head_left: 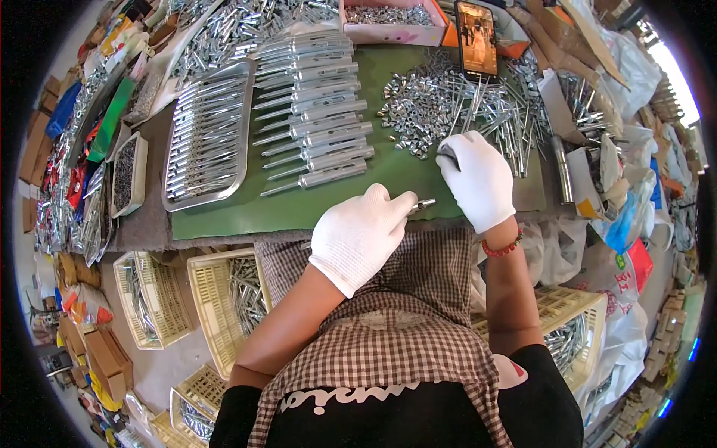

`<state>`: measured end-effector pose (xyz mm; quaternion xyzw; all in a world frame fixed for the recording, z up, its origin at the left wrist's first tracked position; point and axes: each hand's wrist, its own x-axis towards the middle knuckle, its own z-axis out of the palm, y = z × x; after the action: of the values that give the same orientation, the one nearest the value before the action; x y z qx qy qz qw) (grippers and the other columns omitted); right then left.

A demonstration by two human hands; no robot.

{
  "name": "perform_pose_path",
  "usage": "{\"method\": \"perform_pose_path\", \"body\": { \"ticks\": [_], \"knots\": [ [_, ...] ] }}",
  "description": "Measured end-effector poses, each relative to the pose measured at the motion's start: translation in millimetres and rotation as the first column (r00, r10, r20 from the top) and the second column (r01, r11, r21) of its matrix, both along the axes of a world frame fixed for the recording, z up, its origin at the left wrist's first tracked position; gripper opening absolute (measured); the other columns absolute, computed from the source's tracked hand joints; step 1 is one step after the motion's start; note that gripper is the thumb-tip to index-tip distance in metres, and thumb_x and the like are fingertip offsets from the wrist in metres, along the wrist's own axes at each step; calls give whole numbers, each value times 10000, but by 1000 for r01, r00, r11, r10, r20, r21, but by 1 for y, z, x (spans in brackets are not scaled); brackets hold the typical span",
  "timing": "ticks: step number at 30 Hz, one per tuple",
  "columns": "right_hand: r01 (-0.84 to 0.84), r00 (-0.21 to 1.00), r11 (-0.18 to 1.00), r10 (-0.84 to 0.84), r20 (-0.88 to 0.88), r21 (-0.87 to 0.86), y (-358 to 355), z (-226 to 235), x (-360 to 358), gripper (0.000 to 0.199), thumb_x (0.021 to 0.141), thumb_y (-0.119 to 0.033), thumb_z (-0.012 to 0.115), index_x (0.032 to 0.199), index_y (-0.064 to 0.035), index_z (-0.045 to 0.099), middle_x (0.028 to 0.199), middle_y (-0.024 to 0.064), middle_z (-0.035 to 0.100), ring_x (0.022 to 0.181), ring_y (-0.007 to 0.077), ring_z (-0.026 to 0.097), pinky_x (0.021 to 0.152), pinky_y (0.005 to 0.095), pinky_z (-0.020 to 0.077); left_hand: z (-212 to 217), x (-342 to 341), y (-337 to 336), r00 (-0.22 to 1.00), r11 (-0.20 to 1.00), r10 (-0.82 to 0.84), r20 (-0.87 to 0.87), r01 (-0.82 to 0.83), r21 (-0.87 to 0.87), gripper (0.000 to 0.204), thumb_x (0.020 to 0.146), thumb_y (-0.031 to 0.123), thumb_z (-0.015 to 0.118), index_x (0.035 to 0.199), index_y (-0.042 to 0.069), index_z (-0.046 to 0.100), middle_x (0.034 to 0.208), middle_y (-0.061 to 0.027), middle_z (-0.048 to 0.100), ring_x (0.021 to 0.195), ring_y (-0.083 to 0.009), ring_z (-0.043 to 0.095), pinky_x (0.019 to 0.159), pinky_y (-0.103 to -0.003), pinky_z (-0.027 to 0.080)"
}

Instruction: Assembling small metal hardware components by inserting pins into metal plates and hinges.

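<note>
My left hand (364, 233), in a white knit glove, is closed around a slim metal tube. Only the end of the metal tube (424, 204) shows past the fingertips, above the front edge of the green mat (224, 222). My right hand (478, 179), gloved too, hovers at the near side of a heap of small silver sleeves (422, 104). Its thumb and fingers are drawn together, and whatever they hold is hidden. Left of the heap, several silver metal tubes with thin rods (332, 177) lie stacked in a row.
A metal tray (243, 160) of thin rods lies at the left. Loose rods (515, 134) and a propped phone (476, 41) are at the right, behind which stands a box of small parts (396, 33). Yellow crates (216, 321) with metal parts stand below the bench.
</note>
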<state>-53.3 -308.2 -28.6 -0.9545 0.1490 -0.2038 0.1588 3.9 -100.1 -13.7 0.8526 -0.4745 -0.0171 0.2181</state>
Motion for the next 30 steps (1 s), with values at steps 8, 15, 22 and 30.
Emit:
{"method": "perform_pose_path", "body": {
  "ticks": [8, 15, 22, 30],
  "knots": [
    [-215, 976, 976, 213, -33, -44, 4, 3, -20, 65, 900, -138, 636, 954, -108, 653, 879, 118, 643, 787, 354, 644, 681, 448, 516, -2, 1, 0, 999, 1000, -10, 42, 11, -20, 203, 883, 191, 633, 1081, 226, 666, 796, -56, 576, 625, -270, 624, 545, -383, 512],
    [-197, 979, 869, 196, 51, 454, 20, 18, -35, 203, 840, -10, 690, 1034, -71, 691, 894, 93, 664, 776, 203, 668, 708, 297, 530, -1, 2, 0, 1000, 1000, -10, -9, 10, -15, 204, 886, 193, 624, 1083, 216, 669, 810, -72, 574, 653, -286, 630, 575, -408, 521],
    [-256, 966, 891, 252, 58, 374, 35, 19, -36, 189, 822, -51, 681, 1008, -79, 671, 898, 109, 672, 827, 311, 663, 726, 387, 531, 0, 0, 1, 1000, 1000, -12, 23, 12, 1, 208, 886, 186, 624, 1085, 201, 677, 814, -72, 576, 659, -284, 631, 571, -404, 519],
    [-259, 965, 895, 254, 63, 362, 40, 19, -35, 169, 823, -40, 670, 984, -82, 642, 894, 111, 665, 830, 326, 658, 719, 405, 527, 0, 1, 0, 999, 1000, -22, 25, 22, 2, 203, 888, 188, 633, 1085, 198, 681, 815, -61, 577, 645, -273, 629, 557, -396, 516]
  ]
}}
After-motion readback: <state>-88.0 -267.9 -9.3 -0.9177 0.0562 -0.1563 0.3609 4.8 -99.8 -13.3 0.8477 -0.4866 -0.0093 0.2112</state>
